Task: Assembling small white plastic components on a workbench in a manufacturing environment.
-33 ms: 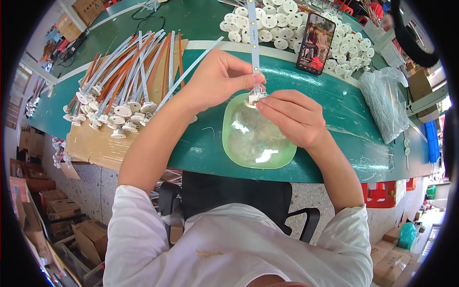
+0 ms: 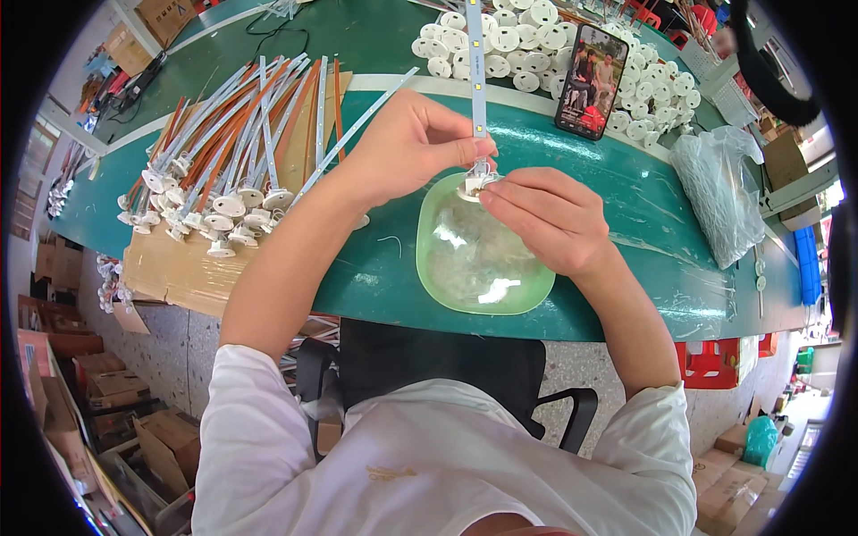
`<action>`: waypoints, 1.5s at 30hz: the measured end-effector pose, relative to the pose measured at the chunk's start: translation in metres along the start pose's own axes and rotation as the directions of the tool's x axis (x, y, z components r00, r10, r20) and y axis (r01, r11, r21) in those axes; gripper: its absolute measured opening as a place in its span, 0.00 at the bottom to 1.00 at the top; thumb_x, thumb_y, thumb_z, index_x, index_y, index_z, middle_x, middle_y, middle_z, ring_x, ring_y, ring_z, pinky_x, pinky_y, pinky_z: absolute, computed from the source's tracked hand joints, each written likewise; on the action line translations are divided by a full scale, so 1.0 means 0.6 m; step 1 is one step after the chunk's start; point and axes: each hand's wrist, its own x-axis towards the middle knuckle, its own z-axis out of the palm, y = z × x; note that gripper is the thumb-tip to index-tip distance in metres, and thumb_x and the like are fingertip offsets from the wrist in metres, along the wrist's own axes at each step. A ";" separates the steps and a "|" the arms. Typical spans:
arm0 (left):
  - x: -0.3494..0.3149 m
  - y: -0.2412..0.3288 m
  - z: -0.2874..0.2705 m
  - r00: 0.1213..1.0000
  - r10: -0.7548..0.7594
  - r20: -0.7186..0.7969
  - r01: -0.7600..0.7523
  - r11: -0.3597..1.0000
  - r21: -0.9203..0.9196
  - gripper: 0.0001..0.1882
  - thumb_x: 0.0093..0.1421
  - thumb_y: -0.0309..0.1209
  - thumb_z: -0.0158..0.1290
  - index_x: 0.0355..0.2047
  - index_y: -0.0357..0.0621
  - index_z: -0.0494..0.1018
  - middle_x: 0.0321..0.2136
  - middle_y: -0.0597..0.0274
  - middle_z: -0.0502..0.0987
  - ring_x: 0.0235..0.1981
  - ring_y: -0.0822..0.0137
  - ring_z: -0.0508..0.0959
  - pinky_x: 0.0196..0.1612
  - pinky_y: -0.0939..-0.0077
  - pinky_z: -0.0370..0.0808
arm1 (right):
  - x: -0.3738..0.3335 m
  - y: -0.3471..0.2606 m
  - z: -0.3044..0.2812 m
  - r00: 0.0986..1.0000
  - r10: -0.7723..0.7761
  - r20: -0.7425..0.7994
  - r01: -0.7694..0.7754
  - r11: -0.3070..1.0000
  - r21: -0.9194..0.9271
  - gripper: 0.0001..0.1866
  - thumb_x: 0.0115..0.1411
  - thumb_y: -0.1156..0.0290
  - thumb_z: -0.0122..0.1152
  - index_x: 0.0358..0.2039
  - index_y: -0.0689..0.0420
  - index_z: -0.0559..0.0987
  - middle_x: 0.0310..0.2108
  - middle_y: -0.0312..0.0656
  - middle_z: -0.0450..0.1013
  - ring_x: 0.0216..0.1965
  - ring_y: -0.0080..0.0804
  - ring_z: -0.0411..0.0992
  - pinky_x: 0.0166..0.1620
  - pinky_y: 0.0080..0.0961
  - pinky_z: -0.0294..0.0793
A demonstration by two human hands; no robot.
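Note:
My left hand pinches the lower end of a narrow LED strip, which stands upright with yellow chips along its face. Just below, a white round base with a small connector and thin wires hangs at the strip's end. The thumb and fingers of my right hand close on the edge of this base; whether a wire is also between them is hidden. Both hands are over the far rim of a pale green bowl, whose contents are hard to make out.
To the left, LED strips with white bases lie piled on cardboard. Behind, loose white round bases are heaped around a propped phone. A clear plastic bag lies at right on the green table.

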 end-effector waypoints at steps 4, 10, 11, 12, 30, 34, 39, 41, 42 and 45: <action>0.003 0.001 -0.012 0.998 0.000 0.069 -0.005 0.997 0.083 0.08 0.61 0.27 0.62 0.35 0.33 0.84 0.27 0.61 0.83 0.30 0.75 0.79 0.38 0.79 0.77 | -0.003 -0.001 0.001 0.999 -0.024 0.039 0.024 1.000 0.011 0.18 0.38 0.80 0.69 0.35 0.65 0.85 0.34 0.44 0.80 0.34 0.38 0.79 0.36 0.26 0.83; 0.002 0.006 0.001 0.999 -0.009 0.053 0.011 1.000 -0.024 0.10 0.61 0.29 0.63 0.37 0.32 0.83 0.29 0.61 0.84 0.32 0.75 0.80 0.40 0.78 0.77 | 0.007 0.006 -0.013 0.999 0.047 -0.015 -0.046 0.998 0.032 0.16 0.41 0.83 0.69 0.35 0.65 0.85 0.34 0.44 0.80 0.34 0.39 0.79 0.35 0.27 0.82; 0.002 0.006 0.008 1.000 -0.014 0.021 0.017 0.989 -0.144 0.11 0.62 0.29 0.63 0.40 0.32 0.82 0.33 0.59 0.84 0.36 0.73 0.81 0.43 0.77 0.78 | 0.007 0.008 -0.016 0.999 0.042 -0.016 -0.041 0.999 0.028 0.16 0.41 0.83 0.69 0.35 0.65 0.85 0.34 0.44 0.80 0.34 0.39 0.79 0.35 0.27 0.82; 0.004 0.005 0.016 1.000 -0.021 -0.002 0.019 0.964 -0.264 0.14 0.62 0.29 0.63 0.44 0.32 0.81 0.36 0.58 0.84 0.39 0.72 0.82 0.46 0.76 0.79 | 0.002 0.011 -0.019 0.995 0.083 -0.061 -0.082 0.997 0.004 0.15 0.41 0.83 0.69 0.34 0.64 0.85 0.35 0.44 0.80 0.34 0.40 0.79 0.35 0.28 0.82; -0.003 -0.021 0.023 0.983 0.135 0.127 -0.109 0.975 -0.192 0.23 0.60 0.20 0.60 0.56 0.32 0.73 0.49 0.54 0.80 0.50 0.66 0.79 0.56 0.68 0.76 | 0.000 0.012 -0.022 0.978 0.143 -0.149 -0.147 0.989 -0.015 0.17 0.40 0.86 0.71 0.35 0.63 0.84 0.36 0.43 0.80 0.34 0.41 0.78 0.35 0.28 0.80; -0.004 -0.025 0.021 0.990 0.110 0.091 -0.098 0.987 -0.131 0.22 0.60 0.19 0.60 0.55 0.32 0.74 0.49 0.54 0.80 0.49 0.67 0.79 0.55 0.68 0.76 | 0.000 0.011 -0.020 0.976 0.151 -0.158 -0.160 0.986 -0.046 0.17 0.40 0.86 0.72 0.35 0.62 0.84 0.35 0.43 0.80 0.33 0.40 0.78 0.34 0.28 0.80; 0.003 -0.008 0.024 0.993 0.114 -0.016 -0.114 0.993 0.000 0.21 0.59 0.18 0.60 0.55 0.34 0.75 0.50 0.56 0.79 0.50 0.67 0.79 0.54 0.67 0.77 | -0.001 0.013 -0.010 0.964 0.200 -0.177 -0.225 0.965 -0.134 0.14 0.41 0.85 0.73 0.32 0.61 0.84 0.32 0.41 0.80 0.31 0.38 0.78 0.32 0.28 0.79; 0.006 -0.014 0.019 0.979 0.173 -0.106 -0.179 0.983 -0.051 0.19 0.59 0.20 0.61 0.51 0.33 0.77 0.47 0.57 0.80 0.45 0.70 0.79 0.49 0.72 0.79 | -0.002 0.011 -0.008 0.961 0.227 -0.157 -0.245 0.963 -0.111 0.13 0.42 0.85 0.73 0.31 0.60 0.83 0.30 0.41 0.80 0.29 0.37 0.78 0.32 0.27 0.79; 0.007 -0.011 0.018 0.979 0.174 -0.104 -0.180 0.982 -0.050 0.19 0.59 0.20 0.61 0.51 0.33 0.77 0.47 0.57 0.80 0.45 0.70 0.79 0.49 0.72 0.79 | -0.003 0.006 -0.010 0.964 0.250 -0.085 -0.258 0.962 -0.088 0.12 0.42 0.84 0.72 0.30 0.60 0.83 0.29 0.41 0.80 0.28 0.37 0.77 0.31 0.27 0.78; 0.007 -0.004 0.013 0.990 0.131 -0.056 -0.132 0.991 -0.015 0.22 0.60 0.18 0.59 0.56 0.35 0.74 0.53 0.57 0.78 0.52 0.66 0.78 0.57 0.67 0.75 | -0.008 0.004 -0.005 0.959 0.284 0.002 -0.283 0.957 -0.061 0.10 0.44 0.83 0.71 0.29 0.59 0.82 0.28 0.41 0.79 0.26 0.36 0.77 0.29 0.27 0.77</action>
